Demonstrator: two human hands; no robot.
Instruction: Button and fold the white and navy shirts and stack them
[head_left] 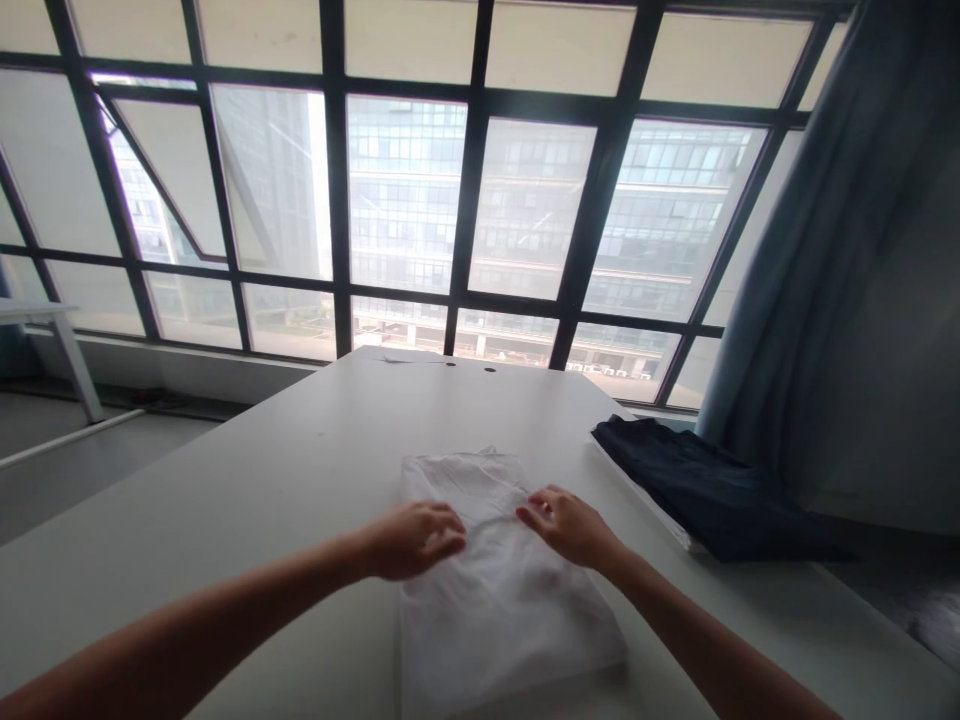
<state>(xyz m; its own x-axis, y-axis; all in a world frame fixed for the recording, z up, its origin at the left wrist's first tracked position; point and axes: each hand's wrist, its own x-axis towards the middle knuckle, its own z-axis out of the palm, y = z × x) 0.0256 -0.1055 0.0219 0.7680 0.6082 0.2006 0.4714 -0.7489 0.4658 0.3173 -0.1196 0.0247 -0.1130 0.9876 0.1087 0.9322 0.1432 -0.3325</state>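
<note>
A folded white cloth (pixel 502 610), perhaps a garment, lies flat on the white table in front of me, its surface lightly wrinkled. Over its left edge is my left hand (pixel 418 540), fingers loosely bent and thumb apart, with nothing seen in it. My right hand (pixel 571 522) is over the cloth's right edge, its thumb and fingers also apart and holding nothing. Whether the fingertips touch the fabric or hover just above it I cannot tell.
Dark navy folded fabric (pixel 697 490) lies on something white at the table's right edge. The long white table (pixel 322 470) reaches toward a wall of windows (pixel 409 190). A blue-grey curtain (pixel 825 260) hangs at right. Another white table (pixel 75 370) stands far left.
</note>
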